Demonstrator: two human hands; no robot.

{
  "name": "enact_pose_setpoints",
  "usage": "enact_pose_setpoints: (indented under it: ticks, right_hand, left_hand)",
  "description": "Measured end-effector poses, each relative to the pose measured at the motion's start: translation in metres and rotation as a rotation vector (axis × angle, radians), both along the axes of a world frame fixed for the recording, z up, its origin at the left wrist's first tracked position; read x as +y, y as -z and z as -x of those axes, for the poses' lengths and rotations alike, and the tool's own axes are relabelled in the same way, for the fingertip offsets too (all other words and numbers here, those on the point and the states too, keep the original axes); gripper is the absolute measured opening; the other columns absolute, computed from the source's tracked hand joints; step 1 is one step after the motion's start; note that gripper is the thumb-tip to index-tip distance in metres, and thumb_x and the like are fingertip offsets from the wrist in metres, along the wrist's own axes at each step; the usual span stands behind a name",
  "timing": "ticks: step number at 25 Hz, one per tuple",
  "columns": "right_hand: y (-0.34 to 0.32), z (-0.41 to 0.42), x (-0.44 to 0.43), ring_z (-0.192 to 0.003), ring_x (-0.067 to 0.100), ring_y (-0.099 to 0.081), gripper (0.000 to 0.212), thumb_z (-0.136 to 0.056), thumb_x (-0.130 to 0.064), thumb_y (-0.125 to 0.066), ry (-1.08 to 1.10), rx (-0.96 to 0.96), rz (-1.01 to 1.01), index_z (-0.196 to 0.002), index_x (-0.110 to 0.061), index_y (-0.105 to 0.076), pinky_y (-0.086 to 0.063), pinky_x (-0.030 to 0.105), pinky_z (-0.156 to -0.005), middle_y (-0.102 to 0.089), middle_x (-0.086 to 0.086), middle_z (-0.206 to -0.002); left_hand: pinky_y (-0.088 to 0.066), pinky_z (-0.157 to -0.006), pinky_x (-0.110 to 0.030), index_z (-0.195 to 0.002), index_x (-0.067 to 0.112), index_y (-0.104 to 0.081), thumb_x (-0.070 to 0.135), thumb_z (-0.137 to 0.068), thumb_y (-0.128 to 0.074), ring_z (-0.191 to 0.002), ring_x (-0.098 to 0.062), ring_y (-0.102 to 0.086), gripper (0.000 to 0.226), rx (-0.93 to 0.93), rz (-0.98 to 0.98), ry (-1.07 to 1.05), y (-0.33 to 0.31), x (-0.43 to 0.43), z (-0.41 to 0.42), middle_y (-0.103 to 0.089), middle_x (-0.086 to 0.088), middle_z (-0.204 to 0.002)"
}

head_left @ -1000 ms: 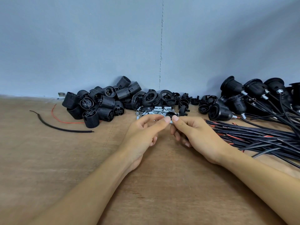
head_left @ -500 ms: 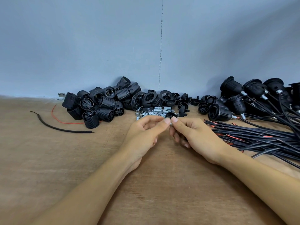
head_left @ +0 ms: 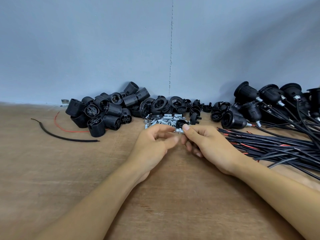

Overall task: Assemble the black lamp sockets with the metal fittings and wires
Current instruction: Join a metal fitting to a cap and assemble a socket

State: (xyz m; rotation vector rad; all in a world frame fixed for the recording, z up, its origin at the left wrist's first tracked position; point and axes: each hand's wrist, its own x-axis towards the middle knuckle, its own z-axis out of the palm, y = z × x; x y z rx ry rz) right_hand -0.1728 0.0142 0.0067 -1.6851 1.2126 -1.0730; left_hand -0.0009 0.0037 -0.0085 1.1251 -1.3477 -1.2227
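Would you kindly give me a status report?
Right hand pinches metal fitting. Left hand at its end, grip unclear. Loose fittings pile just behind.

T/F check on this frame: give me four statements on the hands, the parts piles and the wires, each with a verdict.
1. The right hand pinches a small silver metal fitting. True.
2. The bundle of loose black and red wires lies on the person's left. False: it lies on the right.
3. The pile of ribbed black plastic socket bodies sits left of the heap of silver metal fittings. True.
4. The black sockets at far right have no wires attached. False: black wires run out of them.
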Motion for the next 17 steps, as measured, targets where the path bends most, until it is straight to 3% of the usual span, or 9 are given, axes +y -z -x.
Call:
enact_pose_setpoints:
  ticks: [3, 8, 10, 12, 14, 17]
  right_hand:
    - [0.0006, 0.0006, -0.0007, -0.046, 0.01, -0.043, 0.048, -0.104, -0.04, -0.046, 0.004, 0.005, 0.002, -0.076, -0.007, -0.067, -0.037, 0.017, -0.048, -0.058, 0.001, -0.058]
    - [0.0011, 0.0011, -0.0004, -0.045, 0.009, -0.043, 0.048, -0.104, -0.04, -0.046, -0.014, 0.018, 0.01, -0.078, -0.005, -0.066, -0.037, 0.017, -0.048, -0.058, 0.002, -0.058]
    - [0.0009, 0.0008, -0.0005, -0.046, 0.009, -0.043, 0.047, -0.104, -0.039, -0.046, -0.006, 0.004, 0.001, -0.077, -0.006, -0.066, -0.037, 0.017, -0.048, -0.058, 0.001, -0.058]
    - [0.0008, 0.0005, -0.0009, -0.045, 0.01, -0.042, 0.046, -0.104, -0.039, -0.046, 0.015, -0.023, -0.008, -0.076, -0.007, -0.066, -0.037, 0.018, -0.048, -0.058, 0.001, -0.059]
    - [0.0016, -0.0006, -0.0021, -0.045, 0.008, -0.044, 0.043, -0.103, -0.039, -0.048, 0.074, -0.022, 0.015, -0.076, -0.011, -0.066, -0.038, 0.021, -0.051, -0.059, -0.001, -0.061]
    - [0.0059, 0.0032, -0.0069, -0.054, -0.001, -0.052, 0.026, -0.098, -0.04, -0.058, 0.301, 0.196, 0.188, -0.081, -0.024, -0.07, -0.039, 0.016, -0.06, -0.064, -0.01, -0.069]
  left_hand:
    - [-0.041, -0.056, -0.014, -0.101, 0.031, -0.071, -0.001, -0.082, -0.077, -0.056, 0.004, -0.057, 0.037, -0.087, 0.0, -0.002, 0.0014, -0.0003, -0.0003, -0.075, 0.005, -0.097]
    - [-0.04, -0.048, -0.011, -0.098, 0.028, -0.075, 0.031, -0.084, -0.081, -0.053, 0.005, -0.055, 0.015, 0.033, 0.013, 0.014, -0.0033, 0.0035, 0.0019, -0.075, 0.01, -0.086]
    - [-0.042, -0.054, -0.012, -0.098, 0.029, -0.074, 0.022, -0.086, -0.08, -0.055, 0.005, -0.056, 0.015, -0.018, 0.011, -0.005, -0.0027, 0.003, 0.0023, -0.074, 0.012, -0.087]
    - [-0.042, -0.062, -0.016, -0.101, 0.031, -0.073, 0.004, -0.085, -0.076, -0.058, 0.004, -0.058, 0.031, -0.089, -0.001, -0.019, -0.0012, 0.0015, 0.0021, -0.074, 0.01, -0.092]
    - [-0.042, -0.065, -0.016, -0.102, 0.03, -0.073, 0.0, -0.084, -0.075, -0.058, 0.005, -0.058, 0.035, -0.098, -0.009, -0.027, -0.001, 0.0013, 0.0012, -0.075, 0.009, -0.093]
    - [-0.042, -0.06, -0.013, -0.101, 0.028, -0.074, 0.003, -0.086, -0.073, -0.054, 0.007, -0.057, 0.029, -0.079, -0.002, -0.032, -0.001, 0.001, 0.002, -0.075, 0.012, -0.086]
